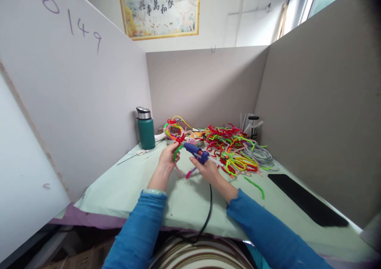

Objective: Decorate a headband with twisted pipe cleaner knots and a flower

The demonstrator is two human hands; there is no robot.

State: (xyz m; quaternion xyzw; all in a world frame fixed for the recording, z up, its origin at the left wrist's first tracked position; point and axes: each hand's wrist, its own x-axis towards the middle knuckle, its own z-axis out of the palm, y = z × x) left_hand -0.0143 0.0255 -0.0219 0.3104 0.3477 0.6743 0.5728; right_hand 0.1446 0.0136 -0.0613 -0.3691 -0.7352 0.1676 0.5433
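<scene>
My left hand (167, 160) is closed on the green stem of a pipe-cleaner piece (175, 131), a ring of neon yellow, pink and red loops held up above the table. My right hand (208, 169) grips a blue hot glue gun (196, 152), its nozzle pointing left at the piece just under the ring. The gun's black cord (208, 211) runs down over the table's near edge. A pink pipe cleaner (189, 173) lies on the pale green table cover (125, 189) between my hands.
A heap of red, green and orange pipe cleaners (230, 148) fills the back middle, with grey ones (260, 156) to its right. A green flask (145, 128) stands back left. A black flat pad (306, 199) lies right. Grey partition walls (321, 102) enclose three sides.
</scene>
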